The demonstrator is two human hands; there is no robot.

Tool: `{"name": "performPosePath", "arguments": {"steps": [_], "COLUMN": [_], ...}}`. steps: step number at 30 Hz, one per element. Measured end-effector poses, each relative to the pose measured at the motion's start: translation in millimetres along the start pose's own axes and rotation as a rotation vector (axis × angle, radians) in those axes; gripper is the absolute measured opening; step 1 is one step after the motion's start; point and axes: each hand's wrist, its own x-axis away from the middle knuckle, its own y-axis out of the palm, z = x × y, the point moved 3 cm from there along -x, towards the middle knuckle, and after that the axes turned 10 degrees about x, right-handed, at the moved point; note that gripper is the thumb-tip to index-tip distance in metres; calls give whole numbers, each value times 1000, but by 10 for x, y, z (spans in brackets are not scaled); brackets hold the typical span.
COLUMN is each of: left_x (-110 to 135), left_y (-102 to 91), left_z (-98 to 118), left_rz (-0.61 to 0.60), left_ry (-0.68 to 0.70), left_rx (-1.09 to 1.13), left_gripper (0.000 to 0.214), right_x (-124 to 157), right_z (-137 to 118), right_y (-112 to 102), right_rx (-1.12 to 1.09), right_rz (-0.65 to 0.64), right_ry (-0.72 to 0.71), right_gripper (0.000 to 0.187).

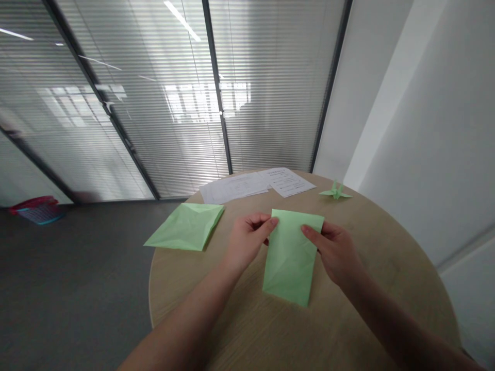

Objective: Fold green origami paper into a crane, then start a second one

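A creased sheet of light green paper (291, 263), folded into a tall rectangle, is held between my hands above the round table. My left hand (249, 239) pinches its upper left corner with thumb and fingers. On the opposite edge, near the top right, my right hand (336, 250) grips it with the thumb on the front face; the other fingers are mostly hidden behind the paper. To the left of my hands lies another piece of creased green paper (187, 225), its left corner jutting past the table edge.
The round wooden table (240, 330) carries overlapping printed sheets (235, 188) at its far side. A folded green paper crane (335, 191) stands at the far right. A red and blue basket (38, 210) sits on the floor at left. Glass panels with blinds (270, 118) rise behind.
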Motion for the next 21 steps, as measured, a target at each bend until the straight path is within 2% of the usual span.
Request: {"name": "performPosePath", "arguments": {"steps": [4, 21], "left_x": [3, 14], "left_y": [4, 13], "left_z": [21, 23], "left_rz": [37, 12], "left_ry": [12, -23], "left_rx": [7, -31], "left_gripper": [30, 26], "right_x": [1, 14], "right_z": [13, -19], "right_y": [19, 50], "right_rx": [-15, -13], "right_rz": [1, -1], "right_ry": [7, 2], "right_gripper": [30, 31]}}
